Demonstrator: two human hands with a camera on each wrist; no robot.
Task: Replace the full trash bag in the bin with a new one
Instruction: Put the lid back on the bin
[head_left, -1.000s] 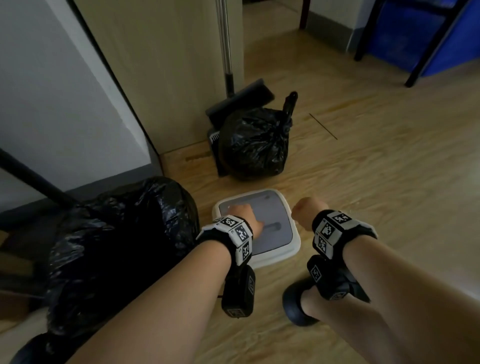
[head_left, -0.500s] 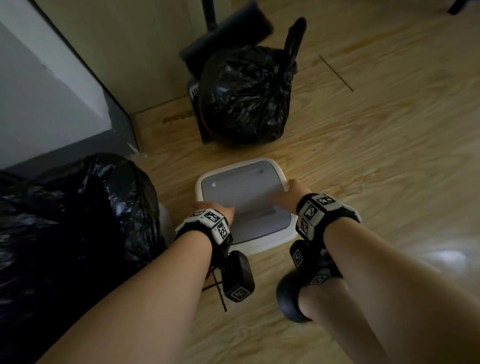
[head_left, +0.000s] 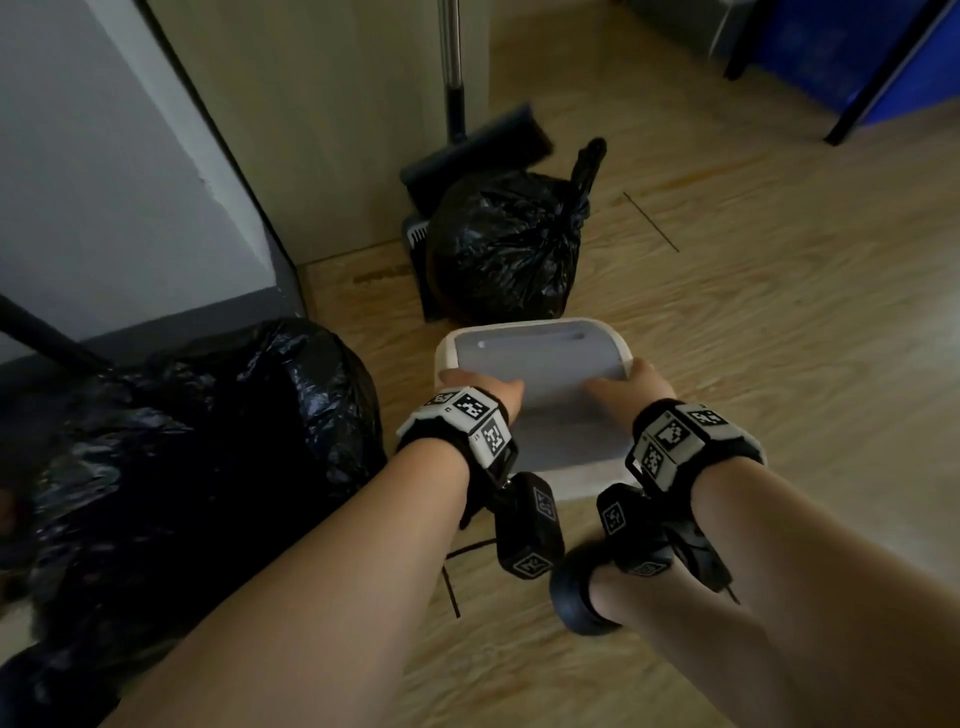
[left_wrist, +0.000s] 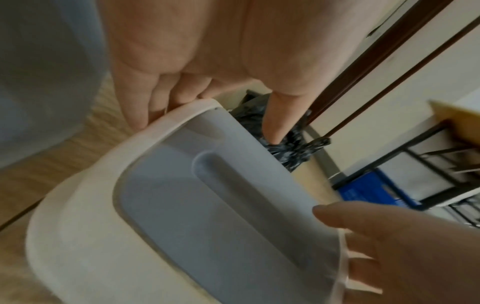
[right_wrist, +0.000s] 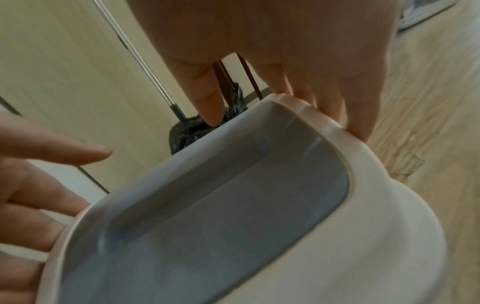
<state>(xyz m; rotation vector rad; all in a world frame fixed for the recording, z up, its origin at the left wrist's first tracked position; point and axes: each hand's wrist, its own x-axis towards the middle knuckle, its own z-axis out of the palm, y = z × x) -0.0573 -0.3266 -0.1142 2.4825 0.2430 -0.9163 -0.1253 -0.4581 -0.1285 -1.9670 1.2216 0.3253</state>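
Observation:
A white bin lid (head_left: 535, 374) with a grey centre panel is held between both hands over the wood floor. My left hand (head_left: 483, 389) grips its left edge, thumb on top and fingers curled under the rim (left_wrist: 166, 121). On the opposite edge my right hand (head_left: 628, 387) grips the same way, with fingers wrapped round the rim (right_wrist: 324, 115). A tied full black trash bag (head_left: 509, 249) stands on the floor just beyond the lid. A large crinkled black bag (head_left: 208, 441) bulges at the left; what it covers is hidden.
A broom and dustpan (head_left: 467, 150) lean against the pale cabinet behind the tied bag. The wall and dark skirting run along the left. Dark furniture legs and a blue panel (head_left: 831, 57) stand at the far right. Open wood floor lies to the right.
Both hands have gone from resting near the lid to gripping its two side edges. The lid has come up off the floor, and the head view has swung back up.

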